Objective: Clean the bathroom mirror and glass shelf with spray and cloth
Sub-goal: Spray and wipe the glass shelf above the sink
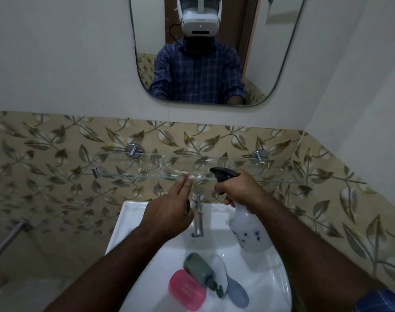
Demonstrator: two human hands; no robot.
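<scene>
A rounded wall mirror [270,52] hangs above a glass shelf [129,170] smeared with white streaks. My right hand [239,188] grips the neck of a translucent spray bottle [248,233] with a black trigger head, its nozzle level with the shelf's front edge. My left hand [169,208] reaches forward with straight fingers, the fingertips at the shelf's front edge; something small and dark shows under its palm. No cloth is in view.
A white washbasin [270,278] with a chrome tap [198,219] sits below the shelf. In the basin lie a pink soap case [186,289], a green pump bottle [201,271] and a grey-blue lid [238,292]. A metal bar [7,242] juts from the left wall.
</scene>
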